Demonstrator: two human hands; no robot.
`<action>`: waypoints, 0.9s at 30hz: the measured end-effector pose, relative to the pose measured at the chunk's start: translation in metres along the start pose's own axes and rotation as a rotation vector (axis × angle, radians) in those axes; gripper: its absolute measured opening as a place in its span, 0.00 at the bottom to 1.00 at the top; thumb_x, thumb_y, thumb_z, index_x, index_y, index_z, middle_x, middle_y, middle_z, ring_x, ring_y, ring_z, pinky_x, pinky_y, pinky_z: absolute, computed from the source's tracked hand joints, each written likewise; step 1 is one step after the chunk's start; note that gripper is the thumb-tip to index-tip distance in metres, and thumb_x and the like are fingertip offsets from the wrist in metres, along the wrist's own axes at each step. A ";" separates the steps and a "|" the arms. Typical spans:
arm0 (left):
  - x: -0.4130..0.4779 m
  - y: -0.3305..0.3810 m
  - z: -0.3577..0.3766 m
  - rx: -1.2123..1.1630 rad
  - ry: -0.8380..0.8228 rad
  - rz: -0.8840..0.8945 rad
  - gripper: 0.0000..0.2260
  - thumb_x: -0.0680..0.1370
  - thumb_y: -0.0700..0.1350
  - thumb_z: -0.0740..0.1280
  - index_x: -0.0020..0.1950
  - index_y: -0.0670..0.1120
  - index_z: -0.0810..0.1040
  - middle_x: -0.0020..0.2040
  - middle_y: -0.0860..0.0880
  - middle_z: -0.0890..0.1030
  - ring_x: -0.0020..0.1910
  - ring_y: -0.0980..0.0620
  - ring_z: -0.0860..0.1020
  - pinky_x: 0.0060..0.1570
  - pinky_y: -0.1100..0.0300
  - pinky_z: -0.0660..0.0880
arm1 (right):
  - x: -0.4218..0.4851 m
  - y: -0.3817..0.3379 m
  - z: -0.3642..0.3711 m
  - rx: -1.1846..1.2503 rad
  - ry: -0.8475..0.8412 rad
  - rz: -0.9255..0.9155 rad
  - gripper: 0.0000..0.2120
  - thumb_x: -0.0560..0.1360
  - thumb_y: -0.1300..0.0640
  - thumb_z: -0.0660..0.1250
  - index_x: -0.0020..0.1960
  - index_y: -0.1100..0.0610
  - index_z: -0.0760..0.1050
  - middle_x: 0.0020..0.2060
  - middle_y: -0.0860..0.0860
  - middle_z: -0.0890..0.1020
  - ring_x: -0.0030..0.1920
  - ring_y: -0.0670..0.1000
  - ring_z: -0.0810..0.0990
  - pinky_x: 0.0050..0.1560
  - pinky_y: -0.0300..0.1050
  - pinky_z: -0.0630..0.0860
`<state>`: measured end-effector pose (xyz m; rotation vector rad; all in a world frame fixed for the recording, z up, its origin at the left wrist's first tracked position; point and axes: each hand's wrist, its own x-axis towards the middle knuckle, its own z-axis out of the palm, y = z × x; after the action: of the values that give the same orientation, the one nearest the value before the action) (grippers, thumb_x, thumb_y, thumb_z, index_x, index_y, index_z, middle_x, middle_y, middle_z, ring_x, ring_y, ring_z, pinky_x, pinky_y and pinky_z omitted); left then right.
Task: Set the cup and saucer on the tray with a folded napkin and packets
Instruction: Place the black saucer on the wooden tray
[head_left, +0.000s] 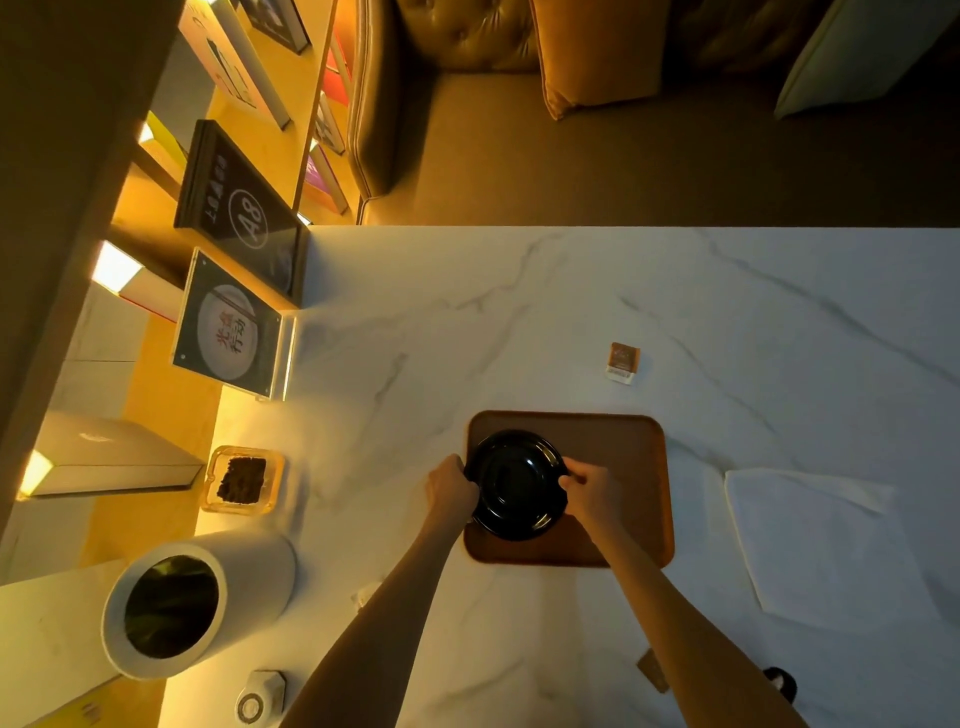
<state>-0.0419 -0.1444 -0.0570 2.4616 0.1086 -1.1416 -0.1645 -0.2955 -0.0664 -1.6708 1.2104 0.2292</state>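
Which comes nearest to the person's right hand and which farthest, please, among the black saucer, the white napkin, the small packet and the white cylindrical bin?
From the right hand:
1. Black saucer, gripped at its right edge, on the tray.
2. White napkin, on the table to the right.
3. Small packet, beyond the tray; close to the napkin's rank.
4. White cylindrical bin, far left.

Between your left hand (451, 488) and right hand (592, 491) the black saucer (517, 486) looked glossy, like glazed ceramic, and threw back small highlights. Under it the brown tray (623, 457) was matt and smooth. The table (519, 312) beyond your hands was polished white marble with grey veins. Right of your right hand, the white napkin (821, 540) looked like soft, matt paper.
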 end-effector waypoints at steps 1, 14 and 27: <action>0.001 0.000 0.001 0.027 0.001 0.004 0.08 0.75 0.33 0.64 0.46 0.45 0.71 0.43 0.46 0.77 0.38 0.50 0.75 0.35 0.60 0.74 | 0.000 0.000 0.000 0.006 -0.010 0.002 0.17 0.77 0.65 0.64 0.66 0.61 0.74 0.55 0.59 0.83 0.43 0.49 0.81 0.48 0.50 0.83; -0.001 -0.003 0.004 0.158 0.097 0.080 0.04 0.76 0.37 0.65 0.49 0.42 0.77 0.40 0.47 0.75 0.31 0.54 0.70 0.30 0.63 0.66 | 0.000 -0.001 -0.008 -0.005 -0.164 -0.010 0.16 0.80 0.63 0.59 0.67 0.61 0.72 0.59 0.58 0.80 0.60 0.55 0.78 0.51 0.40 0.75; -0.003 -0.010 -0.001 0.184 0.067 0.172 0.05 0.78 0.39 0.62 0.51 0.43 0.76 0.43 0.44 0.79 0.40 0.49 0.77 0.42 0.57 0.76 | -0.012 -0.002 -0.001 0.000 -0.135 -0.003 0.16 0.80 0.62 0.58 0.67 0.61 0.71 0.61 0.57 0.79 0.64 0.56 0.75 0.55 0.40 0.72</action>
<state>-0.0453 -0.1348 -0.0571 2.6103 -0.1936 -1.0371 -0.1687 -0.2891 -0.0569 -1.6299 1.1064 0.3349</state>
